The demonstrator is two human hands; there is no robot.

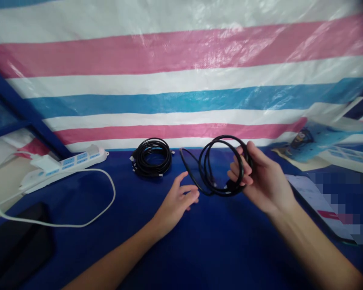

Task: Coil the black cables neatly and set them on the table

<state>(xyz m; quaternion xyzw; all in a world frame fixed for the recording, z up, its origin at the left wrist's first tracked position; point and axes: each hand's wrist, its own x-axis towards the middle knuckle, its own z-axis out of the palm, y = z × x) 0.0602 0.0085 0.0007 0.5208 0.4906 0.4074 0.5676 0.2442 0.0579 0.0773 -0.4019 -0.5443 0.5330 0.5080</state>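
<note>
A loosely coiled black cable [202,161] hangs from my right hand [264,179], whose fingers are wrapped round the right side of the loops. One loop of it sticks out to the left, above my left hand [180,199]. That hand hovers over the blue table with its fingers apart and nothing in them. Behind it, on the table, lies a neat round bundle of black cable [154,158] with several small silvery connectors at its edges.
At the left are a white power strip [75,161] with plugs, a white cord [113,193] and a dark flat object [24,241]. A phone-like device [317,201] lies at the right, near a blue packet [317,137]. A striped sheet [169,52] hangs behind the table.
</note>
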